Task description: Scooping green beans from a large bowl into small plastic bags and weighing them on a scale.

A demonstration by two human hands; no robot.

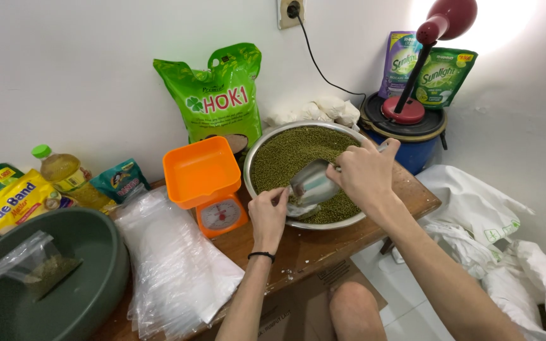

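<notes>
the right hand (364, 173) is closed around the handle of a metal scoop (312, 183), fingers curled tight, the scoop's mouth tipped down toward the left hand (268, 211). the left hand's fingers are pinched together on the edge of a small clear bag (299, 209), which sits at the near rim of the basin (257, 155) right under the scoop. the basin is a wide steel one full of green beans (292, 151), standing on a wooden table (311, 246). just to its left is an orange scale (206, 183) with a square tray on top and a round dial on the front. nearer the viewer a stack of clear bags (172, 265) lies flat on the table, and at the far left a dark green bowl (90, 284) holds one filled bag (30, 262). behind the scale a tall bright green sack (216, 95) with a red label and a clover mark leans on the white wall. at the left edge stand a yellow pouch (17, 202) with blue lettering, an oil bottle (64, 172) with a green cap, and a small teal packet (120, 180). on the right, a blue drum (415, 151) with a black lid carries a red lamp (440, 25), with a purple pouch (401, 60) and a green pouch (447, 76) behind it.
</notes>
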